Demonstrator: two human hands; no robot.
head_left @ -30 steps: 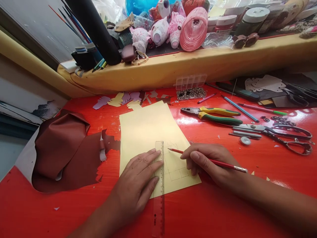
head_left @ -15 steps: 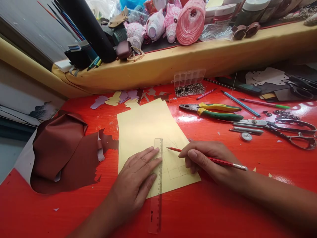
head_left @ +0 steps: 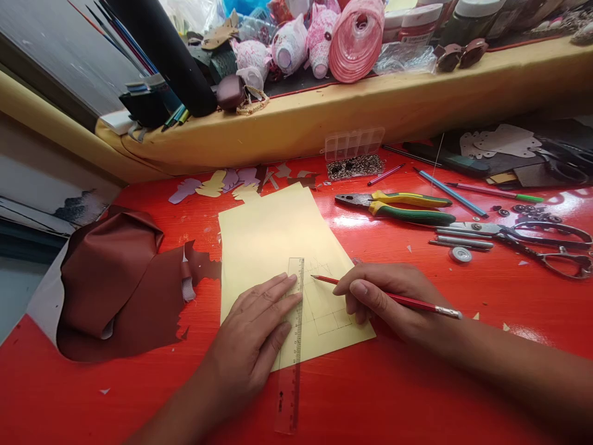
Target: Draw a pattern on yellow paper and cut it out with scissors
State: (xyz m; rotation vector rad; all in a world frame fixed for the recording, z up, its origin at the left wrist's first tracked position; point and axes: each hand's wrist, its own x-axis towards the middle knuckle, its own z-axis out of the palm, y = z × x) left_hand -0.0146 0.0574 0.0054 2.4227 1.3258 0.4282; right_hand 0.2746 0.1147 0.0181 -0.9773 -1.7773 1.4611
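My left hand (head_left: 252, 337) lies flat with its fingertips pressing a clear plastic ruler (head_left: 293, 334) onto a sheet of pale yellow paper (head_left: 264, 247). The ruler's lower end runs past the paper onto the red table (head_left: 185, 395). My right hand (head_left: 384, 296) grips a red pencil (head_left: 407, 300), its tip on the paper to the right of the ruler. Faint pencilled lines (head_left: 327, 309) show near the tip, partly under the hand.
Brown leather (head_left: 115, 290) lies at the left. Paper cutouts lie beyond the sheet. Pliers (head_left: 393, 208), scissors (head_left: 556, 253) and pencils lie at the right. A yellow-edged shelf (head_left: 296, 130) holding craft items runs along the back.
The whole view has drifted slightly upward and left. The ruler's lower end has swung a little to the left. Both hands remain in nearly the same place on the paper.
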